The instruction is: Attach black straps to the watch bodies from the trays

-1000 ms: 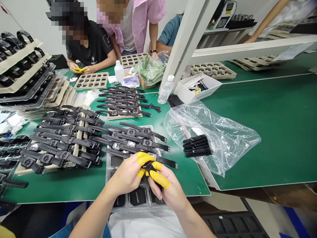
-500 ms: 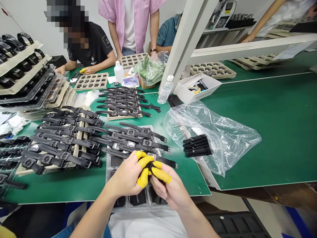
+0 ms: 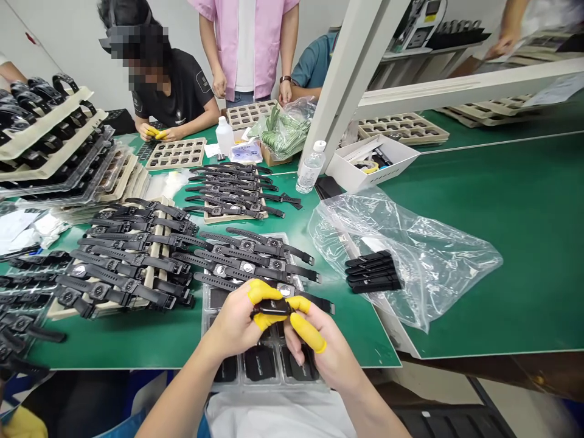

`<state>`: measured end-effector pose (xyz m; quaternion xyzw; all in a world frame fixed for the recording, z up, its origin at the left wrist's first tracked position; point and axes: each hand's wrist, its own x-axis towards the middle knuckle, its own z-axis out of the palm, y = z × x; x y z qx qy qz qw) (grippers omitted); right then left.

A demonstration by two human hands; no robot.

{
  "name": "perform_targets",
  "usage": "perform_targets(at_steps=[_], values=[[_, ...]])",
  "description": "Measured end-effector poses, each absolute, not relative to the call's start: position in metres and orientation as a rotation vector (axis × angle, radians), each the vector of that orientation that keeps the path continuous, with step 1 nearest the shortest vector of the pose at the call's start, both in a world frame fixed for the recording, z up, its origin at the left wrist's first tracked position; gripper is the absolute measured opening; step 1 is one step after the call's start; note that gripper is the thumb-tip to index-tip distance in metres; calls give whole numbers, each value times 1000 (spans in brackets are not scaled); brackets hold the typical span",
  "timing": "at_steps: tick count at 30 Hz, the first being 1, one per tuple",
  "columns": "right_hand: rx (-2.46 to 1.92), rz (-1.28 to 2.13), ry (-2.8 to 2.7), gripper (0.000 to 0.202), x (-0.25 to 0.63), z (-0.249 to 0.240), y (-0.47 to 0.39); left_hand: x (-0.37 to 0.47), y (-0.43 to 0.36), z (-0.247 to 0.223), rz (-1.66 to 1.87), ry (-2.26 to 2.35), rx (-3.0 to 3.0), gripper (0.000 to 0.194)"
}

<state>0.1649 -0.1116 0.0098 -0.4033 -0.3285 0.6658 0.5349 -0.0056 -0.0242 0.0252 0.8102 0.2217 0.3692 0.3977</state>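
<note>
My left hand, in yellow finger cots, pinches a black smartwatch case between thumb and fingers, its glossy edge turned toward me. At the case's right end my right hand, also in yellow finger cots, closes its thumb and index finger on it; whatever small part may lie between those fingertips is hidden. Beneath both hands sits a clear plastic tray with dark items in its compartments. Several watches with black straps lie across its far half.
More strapped watches cover trays on the left, beside tall tray stacks. Black straps rest on a clear plastic bag at right. A bottle and white box stand by the post. Co-workers are across the table.
The smartwatch case has turned in my hands, so its glossy edge now shows. My right fingers have shifted to its right end. The view has swung slightly left.
</note>
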Motion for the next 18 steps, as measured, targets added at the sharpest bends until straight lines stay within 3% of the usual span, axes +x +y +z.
perform_targets(at_steps=[2, 6, 9, 14, 18], values=[[-941, 1664, -807, 46, 165, 8, -112, -4, -26, 25, 1043, 572, 1942, 7], [-937, 1948, -815, 52, 172, 5, -114, -4, -24, 27, 1269, 756, 1419, 25], [-1075, 1971, -895, 57, 183, 7, -113, -4, -18, 27, 1388, 911, 1013, 37], [-1286, 1637, -871, 56, 184, 22, -111, 4, -22, 29, 998, 894, 1013, 42], [-1272, 1632, -798, 61, 171, 27, -109, 6, -34, 30, 787, 776, 1608, 31]])
